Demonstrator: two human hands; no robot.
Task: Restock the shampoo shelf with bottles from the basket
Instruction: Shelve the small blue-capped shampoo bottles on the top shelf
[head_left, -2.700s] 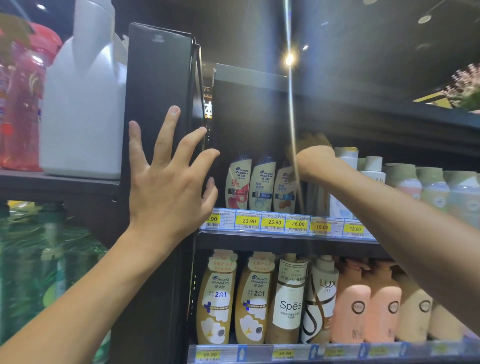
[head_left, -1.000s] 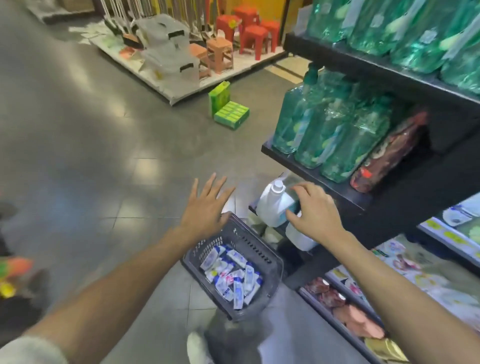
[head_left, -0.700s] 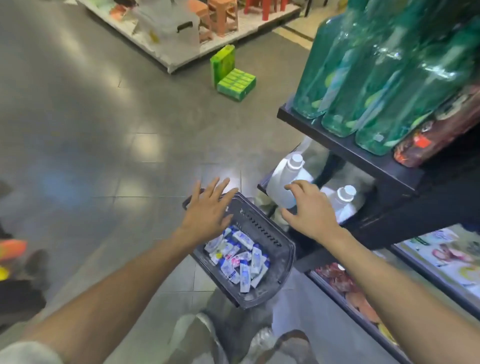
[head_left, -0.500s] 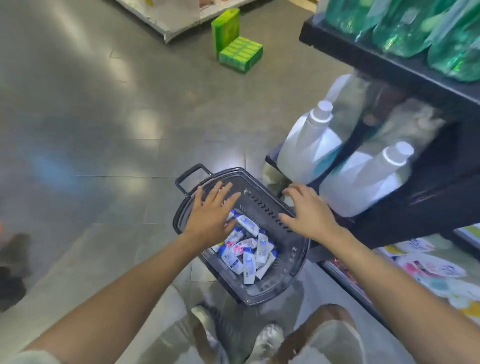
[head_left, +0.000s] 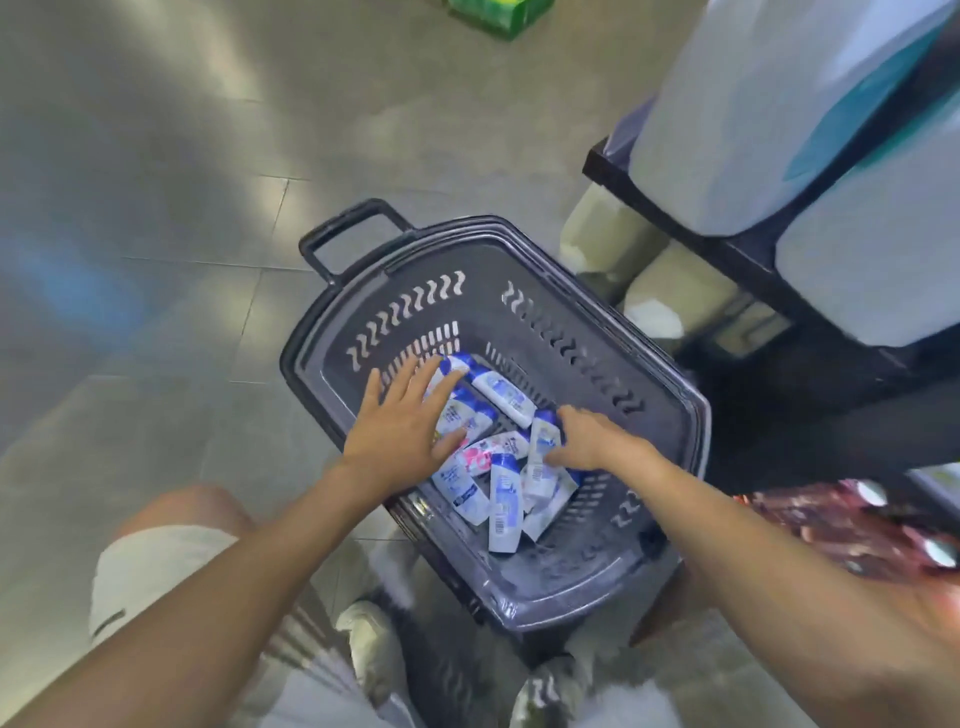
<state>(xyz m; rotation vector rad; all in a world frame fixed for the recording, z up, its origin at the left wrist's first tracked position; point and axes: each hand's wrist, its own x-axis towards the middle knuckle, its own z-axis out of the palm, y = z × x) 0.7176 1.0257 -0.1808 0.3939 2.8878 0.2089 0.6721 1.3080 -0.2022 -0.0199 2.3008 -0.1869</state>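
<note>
A dark grey shopping basket (head_left: 574, 325) stands on the floor in front of my feet. Several small white shampoo bottles (head_left: 503, 496) with blue caps lie jumbled in its bottom. Both my hands are down inside it. My left hand (head_left: 402, 434) hovers flat over the left side of the pile, fingers spread and straight. My right hand (head_left: 592, 441) is at the right side of the pile, its fingers and thumb curled round one white shampoo bottle (head_left: 543, 435). The shampoo shelf is out of view.
A black lower shelf (head_left: 691, 228) with large white jugs (head_left: 769, 104) juts out right of the basket, close to its rim. Pale containers (head_left: 608, 234) sit under it. Green boxes (head_left: 493, 13) lie on the grey tiled floor far ahead. My shoes (head_left: 371, 649) are just behind the basket.
My view swung from the upper shampoo shelf down to the basket. Both hands dropped from the basket's rim into it, and the right hand closed on a bottle.
</note>
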